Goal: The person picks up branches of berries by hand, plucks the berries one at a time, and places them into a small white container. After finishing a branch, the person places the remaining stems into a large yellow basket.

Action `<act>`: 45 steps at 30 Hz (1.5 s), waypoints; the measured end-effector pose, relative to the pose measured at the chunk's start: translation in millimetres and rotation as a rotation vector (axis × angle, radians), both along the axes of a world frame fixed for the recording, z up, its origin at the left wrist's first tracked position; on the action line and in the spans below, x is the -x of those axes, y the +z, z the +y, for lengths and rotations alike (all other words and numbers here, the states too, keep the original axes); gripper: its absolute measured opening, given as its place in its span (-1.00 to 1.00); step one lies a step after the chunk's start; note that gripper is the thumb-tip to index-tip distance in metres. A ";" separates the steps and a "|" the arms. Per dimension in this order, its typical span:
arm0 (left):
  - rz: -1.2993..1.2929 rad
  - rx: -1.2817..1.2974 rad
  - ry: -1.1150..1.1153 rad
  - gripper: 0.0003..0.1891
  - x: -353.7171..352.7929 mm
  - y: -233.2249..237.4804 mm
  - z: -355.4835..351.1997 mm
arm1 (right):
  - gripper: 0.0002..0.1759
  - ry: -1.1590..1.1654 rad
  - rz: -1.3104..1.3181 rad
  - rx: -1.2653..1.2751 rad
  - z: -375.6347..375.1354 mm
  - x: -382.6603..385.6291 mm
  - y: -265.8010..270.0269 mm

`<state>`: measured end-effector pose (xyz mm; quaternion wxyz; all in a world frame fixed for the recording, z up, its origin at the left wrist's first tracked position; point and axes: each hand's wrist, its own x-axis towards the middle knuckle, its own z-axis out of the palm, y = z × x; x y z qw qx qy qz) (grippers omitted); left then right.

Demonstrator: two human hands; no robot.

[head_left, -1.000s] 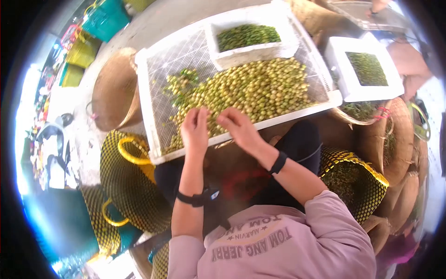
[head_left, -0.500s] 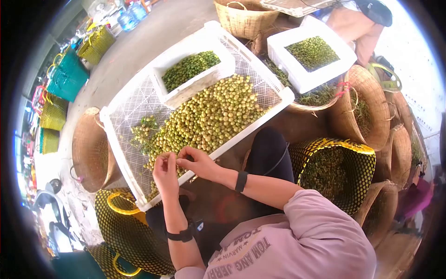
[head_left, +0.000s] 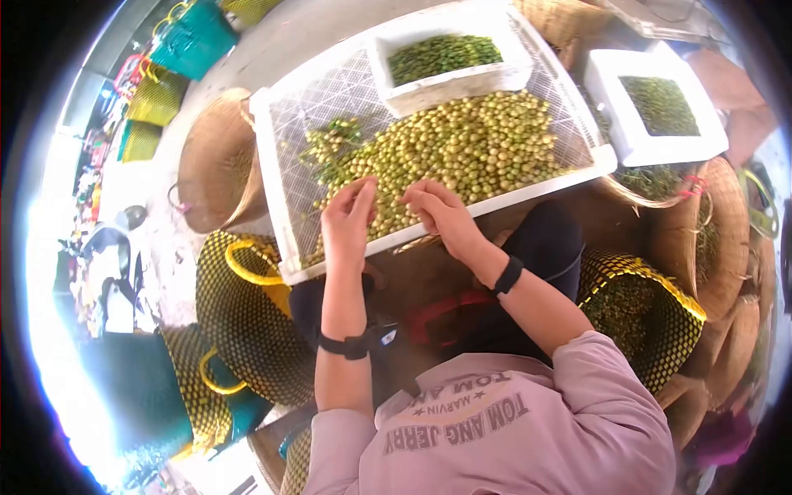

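Observation:
A white mesh tray (head_left: 536, 185) lies in front of me with a heap of small round yellow-green fruits (head_left: 470, 153) spread over it. Some fruits on green stems (head_left: 330, 147) lie at the heap's left end. My left hand (head_left: 350, 216) is above the tray's near edge, its thumb and fingers pinched together. To its right and apart from it, my right hand (head_left: 444, 216) has its fingers curled against the thumb. Whatever either hand holds is too small to make out. At the tray's far side stands a white foam box (head_left: 462, 97) of greener small fruits.
Yellow-and-black woven baskets (head_left: 235, 330) stand left and right of my legs. A wicker basket (head_left: 206, 173) is left of the tray; several more stand right. Another white foam box (head_left: 672, 147) sits at the right, near another person's limb (head_left: 734, 87).
My hands, which were together at the fingertips, have moved apart, the right one going right. The view has shifted, so the tray appears farther right and higher.

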<state>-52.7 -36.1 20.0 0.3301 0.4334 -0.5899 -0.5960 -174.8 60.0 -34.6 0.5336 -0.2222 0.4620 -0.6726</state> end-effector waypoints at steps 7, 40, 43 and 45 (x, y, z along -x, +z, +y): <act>0.034 -0.027 -0.074 -0.77 -1.4 2.3 4.8 | -0.77 -0.083 0.297 0.131 -12.1 -11.3 -7.5; -0.150 0.043 -0.280 -0.80 -11.3 -4.9 8.0 | -0.84 0.021 -0.130 0.105 -4.6 -1.0 4.0; -0.219 0.129 -0.296 -0.80 -9.8 -3.6 12.0 | -0.82 -0.040 0.037 0.085 -5.7 -4.1 3.1; -0.324 0.334 -0.243 -0.84 -9.5 0.6 19.3 | -0.77 -0.113 0.321 0.111 -8.0 -5.1 -1.0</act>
